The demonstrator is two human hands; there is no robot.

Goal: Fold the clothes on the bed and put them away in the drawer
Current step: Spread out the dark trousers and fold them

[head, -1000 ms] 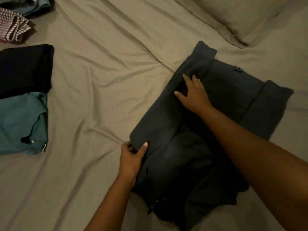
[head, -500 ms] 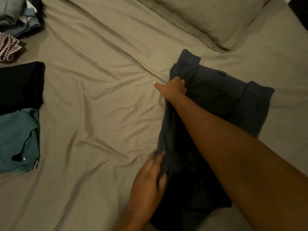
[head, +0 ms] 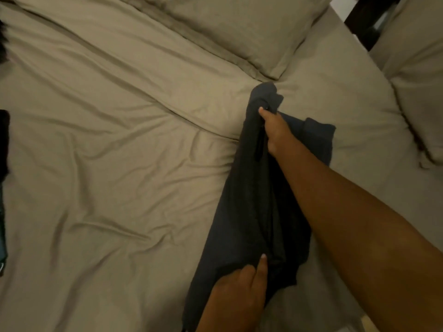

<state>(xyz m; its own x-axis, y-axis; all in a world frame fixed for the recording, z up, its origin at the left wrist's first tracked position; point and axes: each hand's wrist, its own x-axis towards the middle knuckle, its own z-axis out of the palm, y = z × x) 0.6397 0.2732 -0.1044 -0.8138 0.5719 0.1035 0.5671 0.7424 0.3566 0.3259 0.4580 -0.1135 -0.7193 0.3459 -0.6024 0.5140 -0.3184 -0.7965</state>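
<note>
A dark navy garment [head: 242,212] lies lengthwise on the bed, its left side lifted and doubled over toward the right. My right hand [head: 274,130] grips the garment's far edge, fingers curled round a bunched corner. My left hand [head: 242,286] holds the near edge at the bottom of the view, with the thumb on top of the cloth and the fingers underneath. A folded sleeve or leg end [head: 318,137] sticks out to the right of my right wrist.
The olive-tan bedsheet [head: 115,164] is wrinkled across the left and middle. One pillow [head: 239,27] lies at the top, another [head: 417,80] at the right edge. Slivers of dark folded clothes [head: 3,140] show at the far left edge.
Both hands have lifted the garment's left side and carried it rightward, narrowing it. The view has shifted right, so the folded clothes at the left have almost left the frame.
</note>
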